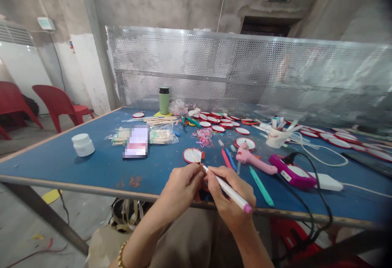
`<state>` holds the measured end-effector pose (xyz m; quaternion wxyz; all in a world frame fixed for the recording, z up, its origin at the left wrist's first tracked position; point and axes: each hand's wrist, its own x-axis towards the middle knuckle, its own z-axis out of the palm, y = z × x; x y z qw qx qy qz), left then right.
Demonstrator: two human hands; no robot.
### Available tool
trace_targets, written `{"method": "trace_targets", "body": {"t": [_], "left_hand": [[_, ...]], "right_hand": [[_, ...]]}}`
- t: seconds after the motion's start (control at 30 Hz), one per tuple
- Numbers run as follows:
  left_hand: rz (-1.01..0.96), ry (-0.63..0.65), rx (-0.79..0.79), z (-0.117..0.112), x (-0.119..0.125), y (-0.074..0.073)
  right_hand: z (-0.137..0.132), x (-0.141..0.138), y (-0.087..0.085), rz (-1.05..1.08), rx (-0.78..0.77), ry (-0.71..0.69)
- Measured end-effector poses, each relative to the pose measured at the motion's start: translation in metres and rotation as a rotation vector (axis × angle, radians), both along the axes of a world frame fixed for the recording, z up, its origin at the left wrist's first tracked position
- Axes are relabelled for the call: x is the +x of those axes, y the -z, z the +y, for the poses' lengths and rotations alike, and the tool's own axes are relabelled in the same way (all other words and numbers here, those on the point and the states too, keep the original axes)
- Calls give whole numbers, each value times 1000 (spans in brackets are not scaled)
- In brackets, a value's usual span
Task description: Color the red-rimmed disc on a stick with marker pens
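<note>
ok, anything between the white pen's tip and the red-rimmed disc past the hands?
Partly: the left hand crowds in, its fingertips right by the tip of the white pen, short of the red-rimmed disc. Nothing else clear.

Flat, greyish indoor light covers the table (104, 174), with a soft shadow under the white jar (83, 145). Pale glare streaks the metal screen (346, 72) at far right. Blocky pixels blur the phone (140, 141). The right edge darkens.
</note>
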<state>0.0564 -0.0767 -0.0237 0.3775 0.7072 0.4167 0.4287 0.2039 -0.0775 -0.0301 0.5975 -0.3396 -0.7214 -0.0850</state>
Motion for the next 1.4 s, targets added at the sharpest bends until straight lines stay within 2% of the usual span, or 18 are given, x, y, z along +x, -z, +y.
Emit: {"method": "trace_targets", "body": {"t": [0.17,0.3,0.47,0.63,0.77,0.93,1.13,1.4], "left_hand": [[-71,37,-37,1,0,-1],[-240,164,-160,4,-3,-1],[-327,240,-233,5,-6,-4],[-329,228,-221,4,-5,-4],[-252,168,-196,3,-2,-1],[-198,127,-174,2,0,2],[-137,104,-121,1,0,1],[-94,88,-89,0,1,0]], "right_hand": [[-1,2,4,32,-22,6],[-2,4,6,111,-49,-8],[-1,5,2,136,-68,-106],[-1,7,3,170,-130,-183],[-2,8,6,216,-163,-274],[-3,7,5,204,-116,-210],[-4,4,2,159,-91,-200],[-4,2,1,138,-114,-177]]}}
